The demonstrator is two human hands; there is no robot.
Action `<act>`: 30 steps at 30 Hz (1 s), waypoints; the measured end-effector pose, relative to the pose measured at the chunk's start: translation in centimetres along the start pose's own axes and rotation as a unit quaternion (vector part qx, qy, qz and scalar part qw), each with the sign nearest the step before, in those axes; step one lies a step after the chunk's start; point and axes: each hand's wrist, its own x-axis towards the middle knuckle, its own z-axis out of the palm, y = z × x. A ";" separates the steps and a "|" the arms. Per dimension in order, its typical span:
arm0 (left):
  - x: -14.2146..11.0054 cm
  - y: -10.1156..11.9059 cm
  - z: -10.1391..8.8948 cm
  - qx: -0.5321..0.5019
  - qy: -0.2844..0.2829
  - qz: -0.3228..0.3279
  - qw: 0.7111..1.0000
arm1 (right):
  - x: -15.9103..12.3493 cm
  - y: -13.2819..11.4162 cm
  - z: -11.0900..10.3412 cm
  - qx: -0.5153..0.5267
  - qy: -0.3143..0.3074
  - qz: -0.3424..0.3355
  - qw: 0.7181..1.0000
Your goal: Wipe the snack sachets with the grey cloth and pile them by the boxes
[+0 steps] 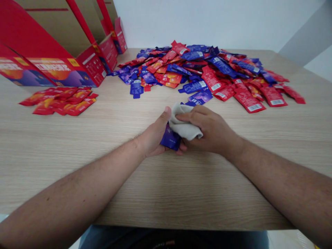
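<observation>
My left hand (154, 134) holds a purple foil sachet (169, 139) against its palm, with the thumb pointing up. My right hand (210, 129) lies over a folded grey cloth (184, 121) and presses it on the upper part of the sachet. The cloth hides part of the sachet. Both hands are close together just above the wooden tabletop (64, 152), in its middle.
A large heap of red and purple sachets (199, 71) lies beyond my hands. A smaller pile of red sachets (61, 101) sits at the left. Red cardboard display boxes (62, 58) stand in a row at the back left, against a white wall (207, 20).
</observation>
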 end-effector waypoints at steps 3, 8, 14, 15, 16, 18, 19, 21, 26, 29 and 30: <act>0.1 -0.1 0.0 -0.005 0.005 0.017 1.000 | 0.0 -0.3 -0.1 0.029 -0.035 -0.046 0.998; 0.0 0.1 -0.1 -0.006 0.001 -0.018 1.000 | 0.1 0.4 0.1 -0.016 0.037 0.032 0.999; 0.1 -0.1 0.2 -0.005 0.004 0.020 1.000 | 0.0 -0.3 0.0 0.045 -0.038 -0.038 0.998; 0.1 -0.1 0.2 -0.005 0.004 0.011 1.000 | 0.0 -0.1 0.1 0.035 -0.023 -0.020 0.999; 0.1 0.0 0.1 -0.004 0.003 -0.001 1.000 | 0.0 0.2 0.1 0.020 0.000 0.003 1.000; 0.0 0.1 0.0 -0.001 0.003 -0.017 1.000 | 0.0 0.6 0.2 -0.008 0.034 0.040 0.999; 0.0 0.1 0.0 0.001 0.002 -0.017 1.000 | 0.0 0.7 0.2 -0.010 0.037 0.040 0.998; 0.0 0.1 0.0 0.006 -0.002 0.001 1.000 | 0.0 0.3 0.2 0.011 0.015 0.001 1.000; 0.0 0.0 0.0 0.002 -0.003 0.008 1.000 | -0.1 0.0 0.1 0.028 -0.004 -0.012 1.000; 0.0 0.0 0.0 0.001 0.004 -0.015 1.000 | 0.0 0.2 0.0 -0.001 0.036 0.023 0.999; 0.1 0.0 0.1 0.000 0.005 -0.010 1.000 | 0.0 0.0 0.0 0.003 0.029 0.011 1.000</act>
